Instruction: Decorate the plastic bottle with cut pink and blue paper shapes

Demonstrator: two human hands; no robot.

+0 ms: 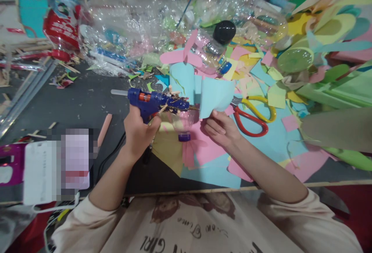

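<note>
My left hand [139, 129] is wrapped round the grip of a dark blue hot glue gun [148, 101], with a clear glue stick [118, 92] poking out of its back. The gun's nozzle points right, close to a curved piece of light blue paper [216, 92]. That paper is pinched at its lower edge between the fingers of my right hand [219, 128]. Below the nozzle lies a clear plastic bottle piece with a purple cap [184, 136]. Just behind stands a light blue paper roll [182, 76] with a pink paper shape [186, 56] on top.
Scissors with red and yellow handles [252, 115] lie right of my right hand. Clear plastic bottles [124, 16] and paper scraps crowd the back. A phone [76, 158] and white power bank [40, 171] lie at left, near a black cable [109, 152].
</note>
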